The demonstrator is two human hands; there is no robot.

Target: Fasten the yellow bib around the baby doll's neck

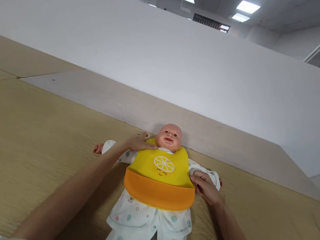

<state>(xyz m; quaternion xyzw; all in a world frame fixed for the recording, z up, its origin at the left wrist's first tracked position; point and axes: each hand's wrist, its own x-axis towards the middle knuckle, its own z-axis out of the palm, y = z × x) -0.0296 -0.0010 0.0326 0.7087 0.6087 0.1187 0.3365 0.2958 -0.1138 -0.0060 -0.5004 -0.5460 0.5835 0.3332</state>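
A baby doll (169,136) lies on its back with its arms spread, dressed in a white patterned outfit (131,215). Over its chest is a yellow bib (162,163) with a white citrus slice, a smiling face and an orange pocket (158,191) along the bottom. My left hand (140,142) is at the bib's upper left edge by the doll's neck, thumb on the bib and fingers partly hidden. Lower down, my right hand (205,187) has its fingers closed at the bib's right edge, just above the pocket's corner, beside the doll's sleeve.
The doll rests on a wood-coloured table (37,136). Behind its head, a pale strip (115,96) runs along the foot of a white partition (158,54). Glass panels and ceiling lights (248,7) show above.
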